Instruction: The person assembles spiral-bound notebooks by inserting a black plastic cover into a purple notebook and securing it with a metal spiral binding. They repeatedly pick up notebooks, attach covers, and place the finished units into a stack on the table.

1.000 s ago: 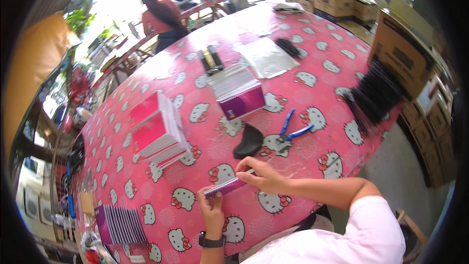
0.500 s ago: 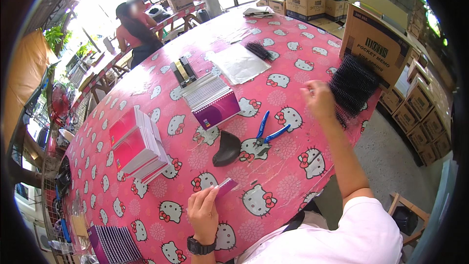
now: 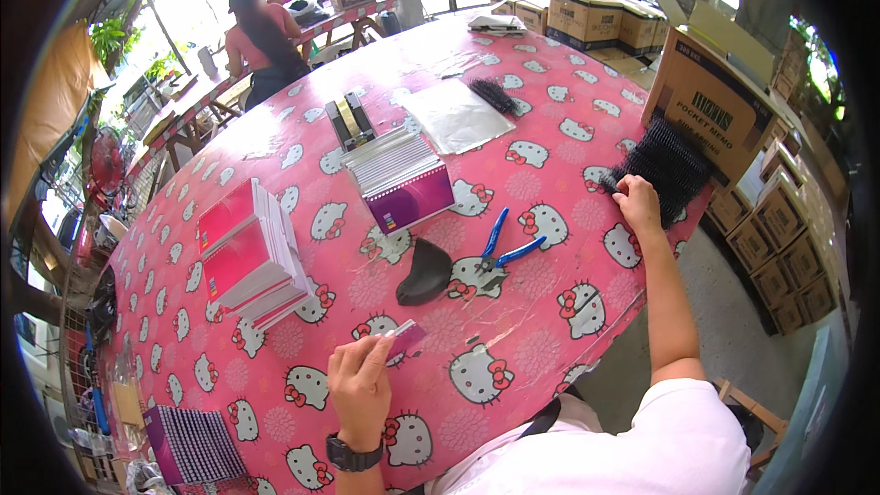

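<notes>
My left hand [image 3: 360, 390], with a black watch on its wrist, pinches a small purple-covered memo pad [image 3: 409, 339] over the near part of the table. At the right, my right hand [image 3: 640, 205] has its fingers pinched at the near left edge of a pile of black spiral binding coils [image 3: 676, 160]. A coil's end seems to be between those fingertips. Blue-handled pliers [image 3: 496, 251] lie spread beside a dark, curved, wedge-like piece [image 3: 425, 273]. Beyond them stands a row of purple-covered memo pads [image 3: 412, 206]; to the left are stacks of pink-covered pads [image 3: 249, 261].
A tape dispenser [image 3: 349, 121], a white plastic sheet [image 3: 456, 119] and a smaller coil bunch [image 3: 493, 94] lie farther back. Coil-bound pads [image 3: 196, 445] sit near left. An open carton [image 3: 708, 103] stands behind the coil pile. Two people are at a far table.
My right hand has come down and slightly right onto the edge of the coil pile. My left hand, still holding the purple pad, has shifted slightly left.
</notes>
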Available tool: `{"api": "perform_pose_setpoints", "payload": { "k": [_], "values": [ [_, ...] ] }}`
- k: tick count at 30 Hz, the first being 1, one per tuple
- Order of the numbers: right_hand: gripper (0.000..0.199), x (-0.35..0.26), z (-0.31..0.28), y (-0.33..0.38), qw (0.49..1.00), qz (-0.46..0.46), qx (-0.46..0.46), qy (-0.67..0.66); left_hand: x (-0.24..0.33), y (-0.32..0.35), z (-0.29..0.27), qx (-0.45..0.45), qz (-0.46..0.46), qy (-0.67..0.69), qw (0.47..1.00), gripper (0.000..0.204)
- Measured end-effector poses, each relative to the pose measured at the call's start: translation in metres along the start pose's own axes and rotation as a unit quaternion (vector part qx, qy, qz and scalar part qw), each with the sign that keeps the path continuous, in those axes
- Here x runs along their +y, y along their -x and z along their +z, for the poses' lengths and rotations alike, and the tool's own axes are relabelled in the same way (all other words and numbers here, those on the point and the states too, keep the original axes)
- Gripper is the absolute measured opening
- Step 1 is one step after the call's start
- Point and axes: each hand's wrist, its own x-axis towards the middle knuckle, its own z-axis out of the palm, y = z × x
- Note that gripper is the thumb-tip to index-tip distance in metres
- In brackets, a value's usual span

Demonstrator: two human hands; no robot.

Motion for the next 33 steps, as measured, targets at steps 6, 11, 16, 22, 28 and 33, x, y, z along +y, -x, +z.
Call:
{"api": "perform_pose_setpoints", "payload": {
  "k": [6, 11, 16, 22, 28, 33],
  "values": [
    [0.018, -0.012, -0.014, -0.007, 0.994, -0.071, 0.075, -0.026, -0.01, -0.001, 0.002, -0.007, -0.02, 0.02, 1.0, 0.031],
    [0.03, -0.083, -0.039, 0.02, 0.965, -0.172, 0.005, -0.197, -0.011, -0.002, 0.005, -0.008, 0.0, 0.009, 1.0, 0.036],
    [0.021, -0.212, -0.028, 0.087, 0.803, -0.35, -0.27, -0.4, -0.016, 0.004, 0.001, -0.012, -0.011, -0.004, 1.0, 0.037],
    [0.021, -0.242, -0.005, 0.101, 0.741, -0.38, -0.357, -0.424, -0.013, -0.002, 0.001, -0.009, 0.01, 0.0, 1.0, 0.037],
    [0.024, -0.247, 0.005, 0.121, 0.764, -0.324, -0.348, -0.436, -0.014, -0.001, -0.001, -0.019, 0.006, -0.008, 1.0, 0.037],
    [0.026, -0.265, 0.016, 0.164, 0.836, -0.318, -0.215, -0.391, -0.007, -0.003, 0.004, -0.007, 0.007, -0.011, 1.0, 0.033]
  ]
}}
